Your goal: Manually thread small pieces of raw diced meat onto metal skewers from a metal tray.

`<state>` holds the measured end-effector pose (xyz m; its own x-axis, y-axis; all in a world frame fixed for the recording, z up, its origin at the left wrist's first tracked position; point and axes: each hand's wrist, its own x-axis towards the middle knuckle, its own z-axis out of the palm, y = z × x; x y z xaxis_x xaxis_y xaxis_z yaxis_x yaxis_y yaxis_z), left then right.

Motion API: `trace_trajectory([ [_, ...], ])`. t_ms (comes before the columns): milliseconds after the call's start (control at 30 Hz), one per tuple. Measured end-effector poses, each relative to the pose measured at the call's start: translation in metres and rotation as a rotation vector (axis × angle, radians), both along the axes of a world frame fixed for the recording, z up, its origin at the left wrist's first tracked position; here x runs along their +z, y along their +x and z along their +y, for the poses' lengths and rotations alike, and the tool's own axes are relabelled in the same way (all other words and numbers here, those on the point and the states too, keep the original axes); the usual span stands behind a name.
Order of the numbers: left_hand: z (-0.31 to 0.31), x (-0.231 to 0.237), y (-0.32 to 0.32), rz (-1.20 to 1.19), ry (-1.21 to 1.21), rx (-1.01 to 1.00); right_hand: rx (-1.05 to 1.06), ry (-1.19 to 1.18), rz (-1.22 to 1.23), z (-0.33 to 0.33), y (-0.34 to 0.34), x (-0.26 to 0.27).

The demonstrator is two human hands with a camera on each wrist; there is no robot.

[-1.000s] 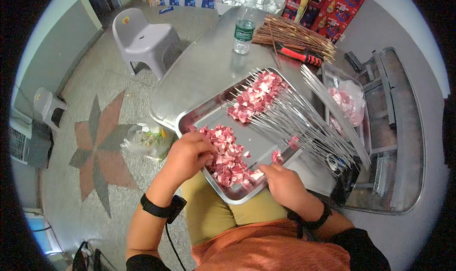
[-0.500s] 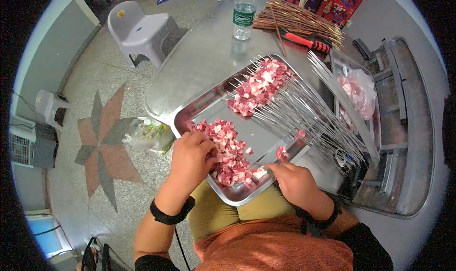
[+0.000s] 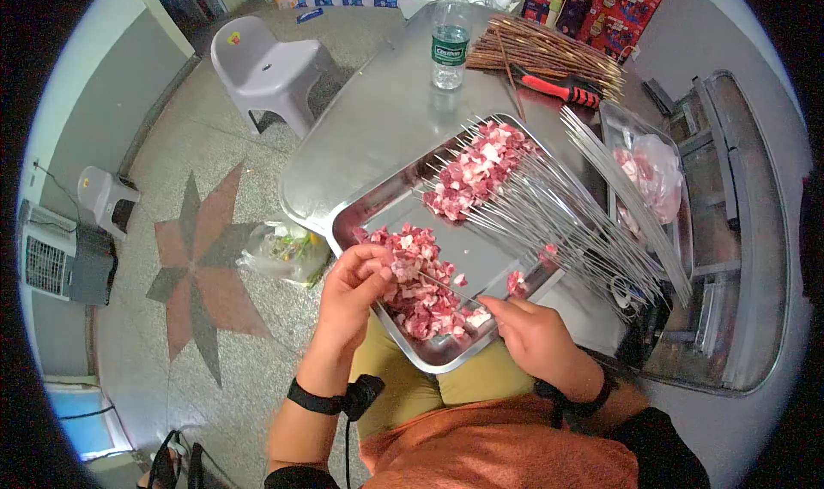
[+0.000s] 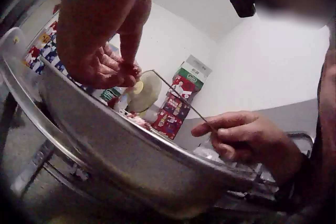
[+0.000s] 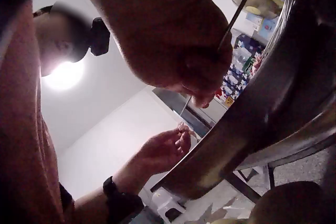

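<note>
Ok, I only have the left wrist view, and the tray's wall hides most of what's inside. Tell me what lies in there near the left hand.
Observer: The head view shows a heap of cut meat, red and white pieces, in the tray by the left hand.
Operator: Now give me the far side.
Observer: Loaded skewers lie there, their bare metal shafts reaching out past the tray.
Operator: Describe the table beyond that.
Observer: A bundle of brown sticks lies on it.
</note>
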<state>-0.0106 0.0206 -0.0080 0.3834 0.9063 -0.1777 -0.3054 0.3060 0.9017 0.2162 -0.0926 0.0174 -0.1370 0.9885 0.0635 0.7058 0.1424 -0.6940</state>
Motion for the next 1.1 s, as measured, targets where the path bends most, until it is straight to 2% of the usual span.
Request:
trace_trajectory([
  [33,-0.002,0.0,0.002,-0.002,0.003,-0.001,0.004,-0.005,0.0,0.001,-0.002,0.0],
  [133,-0.009,0.001,0.012,-0.024,-0.2,0.073,0.031,-0.024,-0.063,0.006,-0.005,-0.005],
  [267,-0.011,0.001,0.011,-0.149,-0.256,0.086,0.051,-0.004,-0.086,0.009,-0.005,-0.003],
  [367,-0.01,0.0,0.009,-0.108,-0.122,0.104,0.036,0.054,-0.072,0.007,-0.005,0.001],
  [433,-0.011,0.006,0.011,0.196,0.195,0.14,0.018,0.02,-0.109,0.005,-0.004,0.012],
  [467,-0.01,0.006,0.012,0.192,0.197,0.137,0.014,0.022,-0.113,0.005,-0.005,0.014],
  [533,-0.01,0.007,0.013,0.265,0.48,0.128,-0.033,0.021,-0.092,0.003,-0.007,0.017],
  [567,-0.011,0.008,0.013,0.261,0.479,0.127,-0.035,0.02,-0.095,0.003,-0.008,0.016],
  [633,-0.014,0.011,0.014,0.188,0.35,0.07,-0.039,0.012,-0.113,0.002,-0.01,0.007],
  [667,-0.015,0.01,0.014,0.186,0.349,0.074,-0.036,0.011,-0.117,0.001,-0.01,0.005],
  [733,-0.012,0.008,0.013,0.126,0.145,0.104,0.006,0.001,-0.168,0.003,-0.009,0.005],
  [767,-0.013,0.003,0.013,0.126,0.147,0.109,0.01,0.003,-0.168,0.004,-0.008,0.005],
  [833,-0.016,-0.007,0.015,-0.063,-0.172,0.14,0.01,0.04,-0.184,0.004,-0.008,0.004],
  [867,-0.019,-0.007,0.018,-0.065,-0.174,0.141,0.012,0.038,-0.186,0.004,-0.007,0.003],
  [933,-0.024,-0.003,0.028,-0.285,-0.297,0.222,0.012,0.072,-0.193,0.003,-0.004,0.0],
  [1100,-0.026,-0.006,0.031,-0.32,-0.294,0.221,0.019,0.077,-0.196,0.0,-0.005,0.001],
])
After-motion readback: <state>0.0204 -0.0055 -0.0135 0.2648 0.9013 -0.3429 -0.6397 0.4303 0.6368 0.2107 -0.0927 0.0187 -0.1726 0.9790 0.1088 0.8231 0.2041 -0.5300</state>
